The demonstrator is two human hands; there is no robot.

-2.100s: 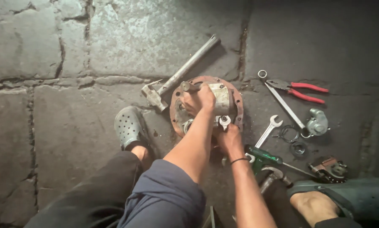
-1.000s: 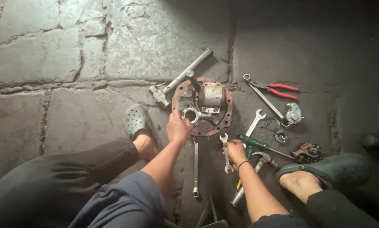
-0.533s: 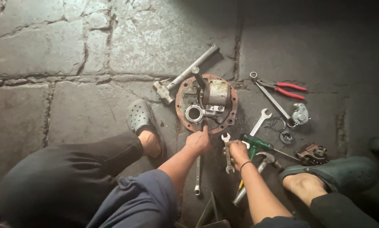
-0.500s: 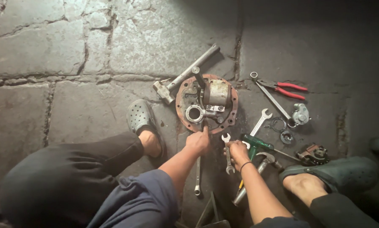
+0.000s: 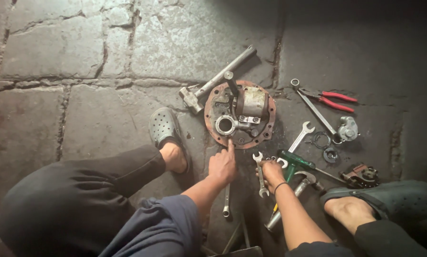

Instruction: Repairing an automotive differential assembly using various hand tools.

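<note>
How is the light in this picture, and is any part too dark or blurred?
Head view: light falls brightest on the stone floor at upper left; the upper right corner is in deep shadow; the round rusty plate and both hands look sharp, without glare.

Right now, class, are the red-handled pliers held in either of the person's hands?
No, the red-handled pliers lie on the stone floor, apart from both hands.

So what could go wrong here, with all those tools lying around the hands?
The left hand has a finger on the rim of the rusty round plate; its rough edge might scrape the finger. The right hand rests among wrenches and small loose rings, which could easily get knocked away. The hammer beside the plate might get bumped.
</note>
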